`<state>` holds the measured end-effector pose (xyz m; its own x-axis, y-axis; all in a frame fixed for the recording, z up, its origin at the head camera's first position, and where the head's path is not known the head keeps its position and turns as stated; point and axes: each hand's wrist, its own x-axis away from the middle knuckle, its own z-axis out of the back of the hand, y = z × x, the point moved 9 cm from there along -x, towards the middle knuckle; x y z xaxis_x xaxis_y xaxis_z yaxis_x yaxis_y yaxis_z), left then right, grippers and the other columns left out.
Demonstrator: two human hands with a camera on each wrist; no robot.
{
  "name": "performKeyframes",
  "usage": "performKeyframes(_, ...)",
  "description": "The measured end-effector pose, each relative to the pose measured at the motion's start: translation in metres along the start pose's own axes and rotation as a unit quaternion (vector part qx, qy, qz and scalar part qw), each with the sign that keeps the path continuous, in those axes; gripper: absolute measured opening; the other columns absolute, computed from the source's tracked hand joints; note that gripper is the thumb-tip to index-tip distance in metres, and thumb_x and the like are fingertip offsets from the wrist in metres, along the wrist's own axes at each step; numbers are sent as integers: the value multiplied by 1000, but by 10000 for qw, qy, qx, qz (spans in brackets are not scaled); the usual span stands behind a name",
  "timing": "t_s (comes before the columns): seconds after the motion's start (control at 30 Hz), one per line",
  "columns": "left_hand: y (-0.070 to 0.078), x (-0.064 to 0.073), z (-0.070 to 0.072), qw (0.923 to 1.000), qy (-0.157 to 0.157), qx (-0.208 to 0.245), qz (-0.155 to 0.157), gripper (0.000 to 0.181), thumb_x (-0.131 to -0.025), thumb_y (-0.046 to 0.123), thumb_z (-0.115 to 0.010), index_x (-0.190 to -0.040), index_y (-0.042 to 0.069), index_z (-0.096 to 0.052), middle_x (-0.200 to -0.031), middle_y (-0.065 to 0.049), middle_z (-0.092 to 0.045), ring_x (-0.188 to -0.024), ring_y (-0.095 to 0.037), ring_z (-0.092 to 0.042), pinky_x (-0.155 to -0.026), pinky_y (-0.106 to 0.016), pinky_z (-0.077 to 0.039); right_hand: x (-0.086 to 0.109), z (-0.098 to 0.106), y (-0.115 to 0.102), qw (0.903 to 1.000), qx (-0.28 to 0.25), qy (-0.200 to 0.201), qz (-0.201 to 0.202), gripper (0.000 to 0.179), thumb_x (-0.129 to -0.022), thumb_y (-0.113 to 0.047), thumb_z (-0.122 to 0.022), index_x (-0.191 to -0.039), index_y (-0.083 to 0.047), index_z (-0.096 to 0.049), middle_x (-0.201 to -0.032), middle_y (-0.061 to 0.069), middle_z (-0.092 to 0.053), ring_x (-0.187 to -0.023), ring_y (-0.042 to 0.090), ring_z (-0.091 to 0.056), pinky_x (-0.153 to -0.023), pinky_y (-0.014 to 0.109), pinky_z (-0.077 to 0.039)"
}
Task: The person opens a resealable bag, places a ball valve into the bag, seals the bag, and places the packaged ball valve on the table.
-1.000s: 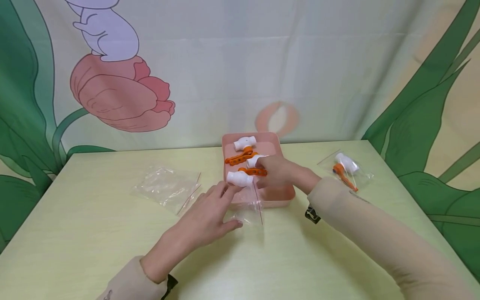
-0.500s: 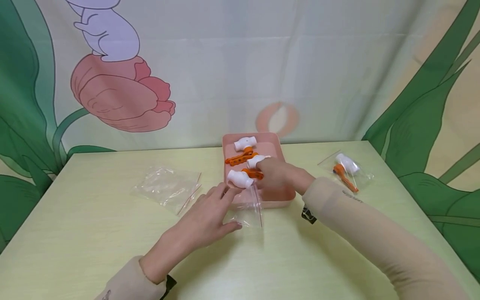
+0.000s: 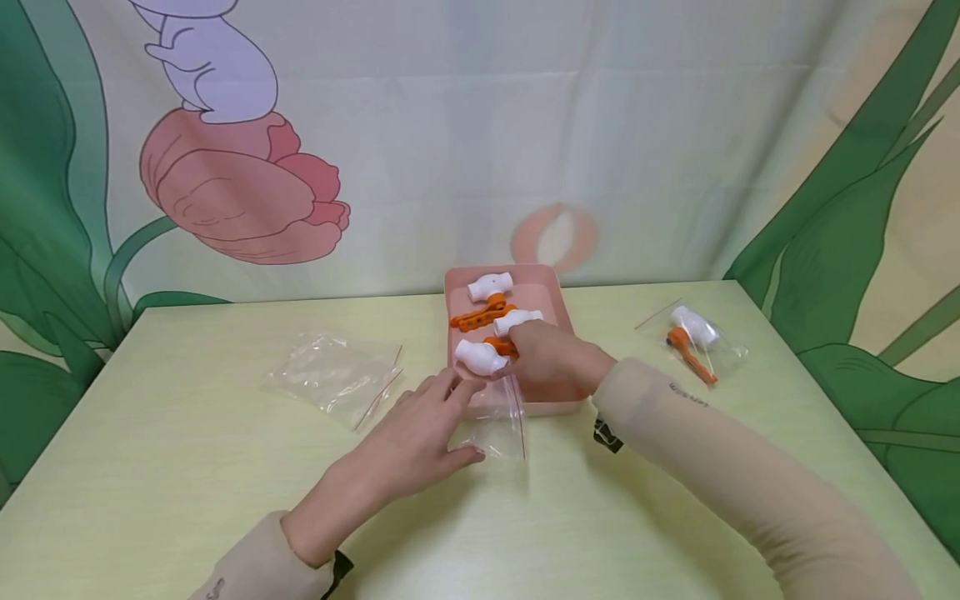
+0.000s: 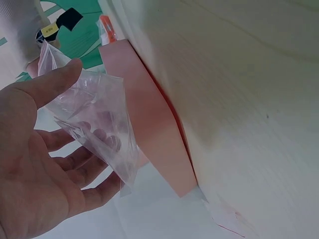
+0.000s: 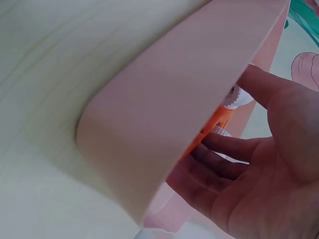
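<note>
A white ball valve [image 3: 480, 357] with an orange handle is gripped by my right hand [image 3: 546, 354] over the pink tray [image 3: 553, 409]. In the right wrist view, the thumb lies by the white ribbed valve end [image 5: 240, 97] and the fingers curl in behind the tray wall. My left hand [image 3: 420, 437] holds a clear zip bag [image 4: 97, 117] in front of the tray, the bag between thumb and fingers. Its red-striped zip edge [image 3: 517, 408] faces right, close below the valve. Two more valves lie farther back in the tray, the rear one [image 3: 490, 287] in full sight.
To the left lie flat clear zip bags [image 3: 330, 375] on the pale table [image 3: 187, 450]. On the right rests a bagged valve [image 3: 693, 327] with its orange handle. A printed curtain [image 3: 645, 167] hangs just behind the table.
My right hand has shifted slightly left and toward me, covering more of the orange handle. The white valve body has tilted, its right end lower. My left hand stays nearly still.
</note>
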<state>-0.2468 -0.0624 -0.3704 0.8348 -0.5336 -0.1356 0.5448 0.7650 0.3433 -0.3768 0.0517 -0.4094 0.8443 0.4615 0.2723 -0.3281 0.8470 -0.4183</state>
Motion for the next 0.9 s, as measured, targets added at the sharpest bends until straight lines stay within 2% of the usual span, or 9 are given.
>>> performKeyframes(0.17, 0, 0, -1, 10000, -14, -54, 31, 74, -85, 33, -87, -146, 13, -50, -125, -5, -55, -117, -28, -56, -92, -51, -51, -2, -1, 0, 9998, 106, 126, -96, 46, -95, -31, -75, -130, -4, -63, -120, 6, -63, -109, 24, -55, -105, 39, -45)
performKeyframes(0.33, 0, 0, 0, 10000, 3, -63, -25, 74, -85, 32, -87, -146, 12, -50, -123, -5, -55, -114, -28, -56, -89, -49, -51, -3, 2, -2, 9991, 274, 313, -65, 55, -91, -35, -80, -132, -3, -60, -121, 9, -62, -109, 24, -55, -102, 38, -47)
performKeyframes(0.5, -1, 0, 0, 10000, 7, -73, 19, 74, -85, 33, -87, -145, 11, -50, -126, -8, -56, -116, -29, -56, -90, -51, -51, -2, 5, -3, 9983, 310, 486, 17, 50, -90, -37, -80, -122, -3, -62, -111, 9, -63, -102, 25, -56, -93, 36, -50)
performKeyframes(0.63, -2, 0, 0, 10000, 6, -55, 43, 74, -85, 32, -87, -145, 11, -49, -128, -8, -56, -117, -30, -56, -92, -52, -51, -1, 7, -3, 9981, 310, 534, 86, 42, -91, -28, -77, -120, -2, -62, -105, 7, -62, -97, 24, -56, -89, 35, -50)
performKeyframes(0.77, -3, 1, 0, 9999, 29, -100, 52, 74, -85, 32, -87, -145, 11, -50, -125, -7, -56, -114, -29, -57, -90, -51, -51, 1, 10, -4, 9968, 442, 632, 203, 36, -88, -17, -74, -119, -2, -63, -102, 6, -61, -94, 24, -55, -86, 35, -50)
performKeyframes(0.9, -3, 1, 2, 9998, 53, -162, 70, 73, -85, 33, -86, -144, 9, -50, -124, -8, -57, -113, -29, -57, -89, -50, -51, 4, 11, -2, 9965, 447, 662, 248, 39, -85, -17, -76, -119, -2, -63, -102, 5, -61, -94, 23, -54, -83, 34, -51)
